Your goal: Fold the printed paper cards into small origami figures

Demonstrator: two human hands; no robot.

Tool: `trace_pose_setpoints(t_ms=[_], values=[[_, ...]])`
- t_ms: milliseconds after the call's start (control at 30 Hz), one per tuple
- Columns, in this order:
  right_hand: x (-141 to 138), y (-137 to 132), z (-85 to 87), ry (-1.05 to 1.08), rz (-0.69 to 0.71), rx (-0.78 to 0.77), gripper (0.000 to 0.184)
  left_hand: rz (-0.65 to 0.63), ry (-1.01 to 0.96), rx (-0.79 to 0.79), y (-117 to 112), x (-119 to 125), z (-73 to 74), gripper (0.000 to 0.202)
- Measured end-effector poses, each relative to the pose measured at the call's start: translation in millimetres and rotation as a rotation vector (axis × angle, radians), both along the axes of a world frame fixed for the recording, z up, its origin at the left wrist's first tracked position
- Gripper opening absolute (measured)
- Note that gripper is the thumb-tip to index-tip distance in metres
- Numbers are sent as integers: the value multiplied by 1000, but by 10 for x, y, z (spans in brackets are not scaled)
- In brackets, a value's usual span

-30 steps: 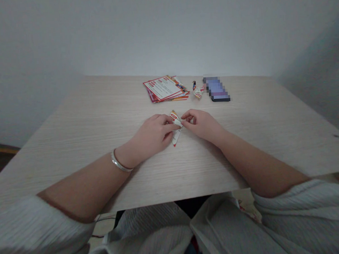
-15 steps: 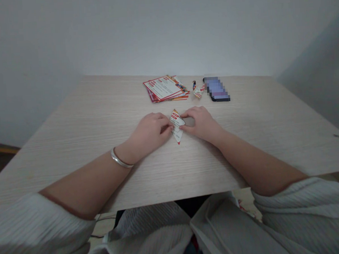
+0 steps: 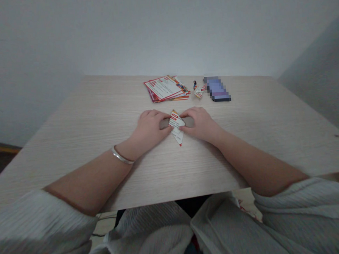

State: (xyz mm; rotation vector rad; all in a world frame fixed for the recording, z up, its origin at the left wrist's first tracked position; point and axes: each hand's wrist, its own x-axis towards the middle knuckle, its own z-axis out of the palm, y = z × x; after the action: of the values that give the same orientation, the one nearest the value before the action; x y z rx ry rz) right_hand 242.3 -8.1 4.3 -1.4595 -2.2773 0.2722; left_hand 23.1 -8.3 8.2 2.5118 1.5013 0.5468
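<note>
A small folded paper (image 3: pixel 177 127), white with red print and shaped like a diamond, is on the table between my hands. My left hand (image 3: pixel 151 125) grips its left side, thumb low and index finger high on the edge. From the right, my right hand (image 3: pixel 201 121) pinches the opposite edge the same way, thumb below and fingertips above. A silver bangle (image 3: pixel 122 156) circles my left wrist. Between thumb and fingers of each hand, bare table shows through the gap.
Behind my hands lies a stack of printed flyers (image 3: pixel 167 88). To its right sits a small folded paper piece (image 3: pixel 198 92), beside a phone (image 3: pixel 218 89) with a blurred screen. The wooden table (image 3: pixel 100 104) meets a pale wall (image 3: pixel 164 32) at the back.
My left hand's fingers have spread from a bunched pinch, with the index finger now at the paper's upper left edge. The paper has turned slightly. My right hand stays nearly still.
</note>
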Motion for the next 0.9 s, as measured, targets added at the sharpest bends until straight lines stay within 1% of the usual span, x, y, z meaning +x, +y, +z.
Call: trace_pose_setpoints(t_ms=[233,333,400,433,533,600,633,767,833,900], values=[[28,42,-16,61,-30,-34,32,-15,-224,-75,27,11,-12,31],[33,49,-30,77,-34,-36,28,0,-328,-134,21,27,-23,37],[34,51,-42,91,-36,-37,26,11,-365,-161,15,33,-20,44],[35,52,-48,104,-34,-38,25,7,-367,-164,13,33,-17,44],[44,56,-64,164,-4,-27,29,-52,-323,-144,17,21,-5,31],[54,63,-66,178,42,2,33,-83,-243,-95,22,8,-5,21],[60,68,-63,166,70,16,30,-90,-199,-67,24,1,-8,18],[94,97,-31,37,193,46,9,-154,-90,14,23,-18,-22,20],[113,104,-7,-18,232,70,9,-213,-52,37,22,-22,-18,23],[128,99,23,-62,258,93,14,-265,5,56,21,-24,-1,24]])
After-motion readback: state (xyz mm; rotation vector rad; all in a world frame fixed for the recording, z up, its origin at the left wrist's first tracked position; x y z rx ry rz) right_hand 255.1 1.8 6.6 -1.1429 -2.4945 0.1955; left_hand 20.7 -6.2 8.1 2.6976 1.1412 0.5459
